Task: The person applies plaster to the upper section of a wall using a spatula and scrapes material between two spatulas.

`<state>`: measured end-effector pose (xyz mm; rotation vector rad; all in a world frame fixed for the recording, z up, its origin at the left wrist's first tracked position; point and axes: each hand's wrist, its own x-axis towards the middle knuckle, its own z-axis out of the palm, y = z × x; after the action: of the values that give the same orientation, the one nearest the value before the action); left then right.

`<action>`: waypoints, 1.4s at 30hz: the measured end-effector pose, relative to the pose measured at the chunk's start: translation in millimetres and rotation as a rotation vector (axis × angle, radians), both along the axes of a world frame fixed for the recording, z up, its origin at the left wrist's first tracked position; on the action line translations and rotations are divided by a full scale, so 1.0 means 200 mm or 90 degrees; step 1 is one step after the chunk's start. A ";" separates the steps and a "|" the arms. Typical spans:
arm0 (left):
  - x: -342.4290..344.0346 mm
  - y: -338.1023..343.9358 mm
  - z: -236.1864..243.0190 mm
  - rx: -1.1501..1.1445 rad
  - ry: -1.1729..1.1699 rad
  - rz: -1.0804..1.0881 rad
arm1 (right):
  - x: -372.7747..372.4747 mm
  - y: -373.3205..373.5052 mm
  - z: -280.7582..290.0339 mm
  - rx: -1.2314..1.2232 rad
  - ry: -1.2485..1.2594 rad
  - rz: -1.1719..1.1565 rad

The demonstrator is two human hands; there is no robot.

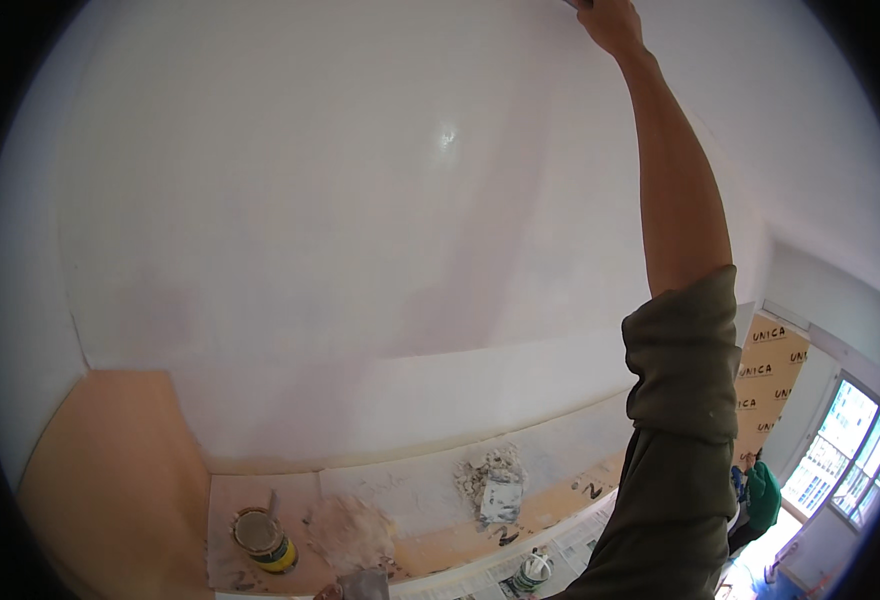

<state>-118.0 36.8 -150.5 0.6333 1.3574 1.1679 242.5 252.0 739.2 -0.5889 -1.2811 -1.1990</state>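
Note:
My right arm reaches up across the white wall (360, 200). At the top edge, my right hand (615, 28) is closed around something; only a thin dark edge of it shows, close to the wall. My left hand (329, 593) just enters at the bottom edge, its fingers mostly cut off, with a grey flat-bladed scraper (364, 586) at it. Above the scraper, a pale dusty patch (355, 530) marks the covered ledge. Left of that stands an open can (276, 556) with a yellow and dark label and a stick-like handle at its rim.
Crumbly off-white lumps (490, 468) lie by a smeared pale sheet (501, 500) on the ledge. A smaller open tub (533, 570) stands below. Brown board (110, 470) covers the left corner. At right, a person in green (762, 497) is near a bright window (845, 450).

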 end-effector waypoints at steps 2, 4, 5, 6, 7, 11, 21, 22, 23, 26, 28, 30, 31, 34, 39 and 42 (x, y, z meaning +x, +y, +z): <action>-0.01 -0.02 -0.02 0.052 -0.053 0.019 | -0.03 -0.02 -0.04 -0.021 0.002 -0.013; 0.05 -0.05 0.05 0.059 -0.078 0.053 | -0.03 -0.02 -0.07 -0.053 -0.005 -0.044; 0.08 -0.07 0.12 0.039 -0.073 0.083 | -0.04 -0.01 -0.09 -0.057 -0.008 -0.033; 0.11 -0.10 0.19 0.020 -0.068 0.121 | -0.06 0.00 -0.13 -0.061 -0.009 -0.014; 0.13 -0.09 0.26 0.005 -0.062 0.125 | -0.06 0.01 -0.14 -0.062 -0.011 -0.003; 0.14 -0.04 0.34 -0.003 -0.053 0.095 | -0.05 0.12 -0.18 0.036 -0.090 0.055; 0.13 -0.02 0.26 0.043 -0.065 0.079 | 0.07 0.06 -0.02 0.018 -0.043 0.035; 0.13 -0.01 0.26 0.045 -0.065 0.076 | 0.06 0.05 -0.01 0.026 -0.033 0.006; 0.14 -0.01 0.26 0.048 -0.067 0.076 | 0.05 0.04 0.00 0.034 -0.022 -0.022; 0.14 -0.05 0.27 0.040 -0.069 0.091 | 0.00 -0.01 -0.01 -0.013 -0.028 0.033; 0.15 -0.05 0.30 0.033 -0.066 0.089 | 0.02 -0.06 -0.01 -0.016 -0.034 0.047; 0.16 -0.06 0.33 0.022 -0.061 0.094 | 0.00 -0.07 0.00 -0.013 -0.006 0.007; 0.16 -0.06 0.35 0.018 -0.057 0.100 | -0.01 -0.06 0.00 -0.013 0.010 -0.010; 0.17 -0.05 0.38 0.005 -0.051 0.103 | 0.01 0.01 0.00 0.046 -0.011 0.007; 0.18 -0.01 0.41 0.003 -0.052 0.090 | 0.03 -0.07 0.01 -0.023 -0.075 -0.038; 0.16 -0.04 0.38 0.002 -0.048 0.107 | 0.01 -0.05 -0.16 -0.113 -0.119 0.034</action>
<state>-85.6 28.3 -73.9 0.4795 1.3655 1.3156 245.0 242.6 706.4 -0.5768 -1.5647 -1.1226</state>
